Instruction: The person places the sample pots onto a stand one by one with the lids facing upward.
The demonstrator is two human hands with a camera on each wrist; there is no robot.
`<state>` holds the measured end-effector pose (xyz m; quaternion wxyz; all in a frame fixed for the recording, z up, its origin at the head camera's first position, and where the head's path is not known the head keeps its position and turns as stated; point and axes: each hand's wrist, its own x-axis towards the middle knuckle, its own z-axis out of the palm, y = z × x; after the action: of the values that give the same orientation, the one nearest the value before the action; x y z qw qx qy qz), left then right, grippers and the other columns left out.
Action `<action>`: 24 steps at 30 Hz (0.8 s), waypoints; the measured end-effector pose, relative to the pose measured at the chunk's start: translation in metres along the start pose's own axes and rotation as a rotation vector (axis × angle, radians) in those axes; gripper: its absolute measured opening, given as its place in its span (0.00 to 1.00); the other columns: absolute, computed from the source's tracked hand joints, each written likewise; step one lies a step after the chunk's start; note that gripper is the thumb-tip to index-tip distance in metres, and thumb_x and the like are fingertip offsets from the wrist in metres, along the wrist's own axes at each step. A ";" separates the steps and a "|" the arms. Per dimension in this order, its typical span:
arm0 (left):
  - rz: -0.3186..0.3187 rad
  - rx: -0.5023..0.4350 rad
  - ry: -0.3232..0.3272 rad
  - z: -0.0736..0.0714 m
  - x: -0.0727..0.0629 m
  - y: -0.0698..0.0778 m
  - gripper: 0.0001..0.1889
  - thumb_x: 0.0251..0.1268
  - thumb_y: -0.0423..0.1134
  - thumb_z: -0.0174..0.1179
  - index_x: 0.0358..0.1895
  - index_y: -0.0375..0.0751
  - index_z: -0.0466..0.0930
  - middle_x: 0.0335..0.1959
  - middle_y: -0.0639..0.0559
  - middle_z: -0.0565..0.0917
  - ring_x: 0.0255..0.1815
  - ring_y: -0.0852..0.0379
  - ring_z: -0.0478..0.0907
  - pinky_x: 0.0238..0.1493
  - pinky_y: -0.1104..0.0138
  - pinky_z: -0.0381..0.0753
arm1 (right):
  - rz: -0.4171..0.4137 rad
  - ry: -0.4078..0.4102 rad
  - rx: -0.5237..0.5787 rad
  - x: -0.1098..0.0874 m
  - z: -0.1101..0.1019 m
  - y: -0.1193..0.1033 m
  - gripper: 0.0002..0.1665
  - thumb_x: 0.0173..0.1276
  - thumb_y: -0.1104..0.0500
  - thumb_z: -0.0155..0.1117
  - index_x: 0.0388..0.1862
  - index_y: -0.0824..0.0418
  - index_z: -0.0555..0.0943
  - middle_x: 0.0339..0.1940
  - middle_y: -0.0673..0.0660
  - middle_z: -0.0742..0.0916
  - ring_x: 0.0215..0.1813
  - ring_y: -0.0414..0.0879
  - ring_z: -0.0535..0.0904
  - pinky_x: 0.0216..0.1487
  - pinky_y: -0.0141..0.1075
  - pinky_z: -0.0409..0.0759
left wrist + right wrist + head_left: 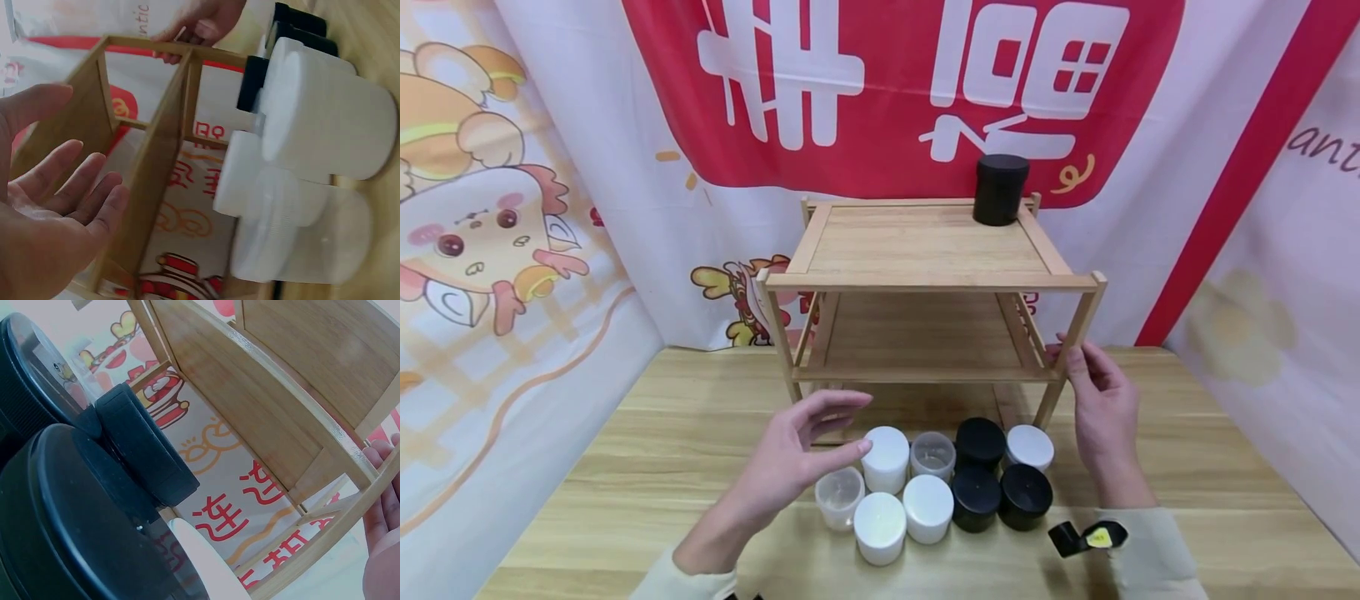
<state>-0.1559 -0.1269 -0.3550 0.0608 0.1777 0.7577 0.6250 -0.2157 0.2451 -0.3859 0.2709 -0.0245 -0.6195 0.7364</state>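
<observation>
A three-tier wooden shelf rack (925, 374) stands on the table. My right hand (1105, 400) grips its front right post near the middle tier, thumb in front and fingers behind. My left hand (805, 442) hovers with fingers spread and holds nothing. Its thumb overlaps a white jar (887, 467) in the head view. Beside that hand are a clear jar (838, 500) and two more white jars, one of them the front white jar (880, 529). To the right sit black jars (976, 497), and one black jar (1000, 190) is on the top tier's back right corner.
The jars stand close together in two rows before the rack. Another clear jar (932, 456) and a white-lidded jar (1028, 447) are in the back row. Printed cloth (587, 125) hangs behind and along both sides of the wooden table (692, 433).
</observation>
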 end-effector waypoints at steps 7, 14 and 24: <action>-0.043 0.018 0.062 -0.001 0.000 -0.030 0.34 0.61 0.38 0.79 0.72 0.51 0.78 0.76 0.51 0.78 0.78 0.41 0.72 0.83 0.37 0.63 | 0.013 -0.006 -0.005 0.001 0.000 0.000 0.22 0.82 0.53 0.64 0.67 0.63 0.85 0.43 0.45 0.94 0.54 0.38 0.90 0.63 0.23 0.81; -0.085 0.029 0.063 0.002 -0.002 -0.048 0.40 0.58 0.36 0.80 0.75 0.53 0.75 0.80 0.52 0.74 0.83 0.33 0.64 0.82 0.27 0.54 | 0.026 -0.008 -0.037 0.000 -0.001 -0.002 0.23 0.81 0.51 0.64 0.67 0.60 0.85 0.45 0.44 0.94 0.55 0.38 0.90 0.62 0.22 0.81; -0.139 0.029 0.049 0.005 -0.003 -0.065 0.42 0.56 0.39 0.81 0.77 0.55 0.74 0.80 0.47 0.73 0.81 0.31 0.66 0.78 0.26 0.59 | -0.011 -0.005 0.016 0.000 0.002 -0.001 0.22 0.82 0.54 0.63 0.66 0.65 0.85 0.43 0.47 0.94 0.52 0.39 0.90 0.63 0.24 0.82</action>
<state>-0.1641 -0.1333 -0.4199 0.0827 0.1100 0.7784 0.6125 -0.2160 0.2437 -0.3844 0.2736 -0.0170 -0.6145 0.7397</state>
